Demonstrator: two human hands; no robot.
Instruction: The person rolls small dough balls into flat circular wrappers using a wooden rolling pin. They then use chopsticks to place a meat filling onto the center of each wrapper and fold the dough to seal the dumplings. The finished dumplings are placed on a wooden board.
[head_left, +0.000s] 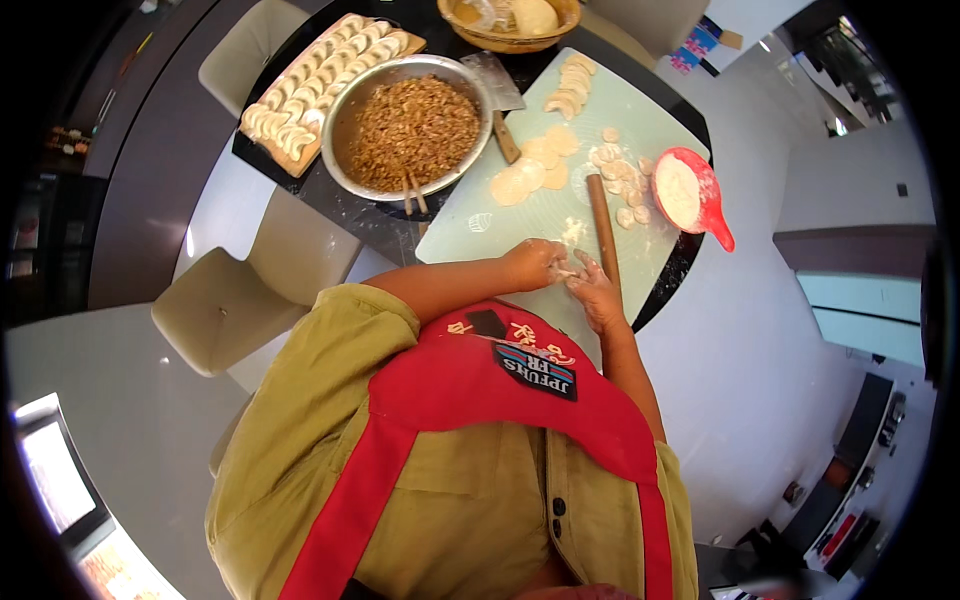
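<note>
My left hand (535, 264) and my right hand (598, 298) meet over the near part of a pale green silicone mat (480, 244). Between their floury fingertips is a small whitish piece of dough (566, 274), mostly hidden by the fingers. A wooden rolling pin (602, 221) lies just beyond my right hand, its near end hidden behind it. Loose flour (574, 229) is scattered ahead of my fingers. Flat round wrappers (529, 174) lie farther up the mat, some overlapping. Right of them are small flattened dough pieces (619, 171).
A steel bowl of filling (334, 142) holds chopsticks (407, 193). Beside it lies a cleaver (495, 79). Dumplings (307, 94) fill a wooden board (295, 166). A red scoop of flour (716, 217) sits at the right edge. Behind stand more wrappers (571, 86) and a dough basin (510, 43).
</note>
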